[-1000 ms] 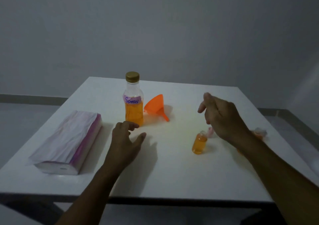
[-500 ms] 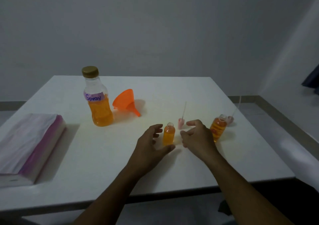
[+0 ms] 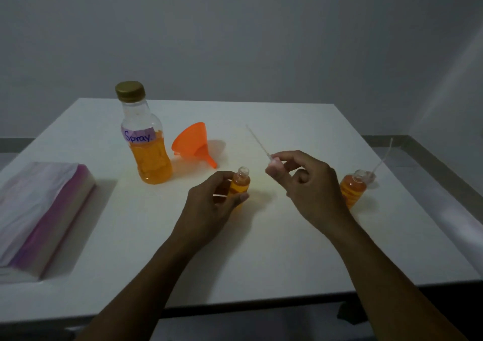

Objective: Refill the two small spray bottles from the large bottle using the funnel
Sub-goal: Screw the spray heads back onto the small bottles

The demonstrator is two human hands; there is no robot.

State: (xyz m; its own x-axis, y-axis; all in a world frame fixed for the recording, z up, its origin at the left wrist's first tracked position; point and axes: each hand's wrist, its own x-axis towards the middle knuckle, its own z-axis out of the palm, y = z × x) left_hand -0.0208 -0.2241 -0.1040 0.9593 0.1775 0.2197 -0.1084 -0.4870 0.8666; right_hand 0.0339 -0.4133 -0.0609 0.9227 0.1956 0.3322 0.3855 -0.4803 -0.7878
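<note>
At far left a tissue pack (image 3: 39,218) overhangs the table (image 3: 261,262) edge; the capped large bottle (image 3: 145,142) and tipped funnel (image 3: 194,144) lie behind. The left hand (image 3: 211,210) wraps one small spray bottle (image 3: 240,184), which should be kept upright. The right hand (image 3: 308,184) pinches its spray head (image 3: 273,163), tube raised; aim it straight into the neck. The second bottle (image 3: 352,186) stands open, close to the right edge.

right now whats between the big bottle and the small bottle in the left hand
Bare table in the head view. The funnel lies on its side just behind that stretch, beside the big bottle, not directly between it and the small bottle the left hand grips.
</note>
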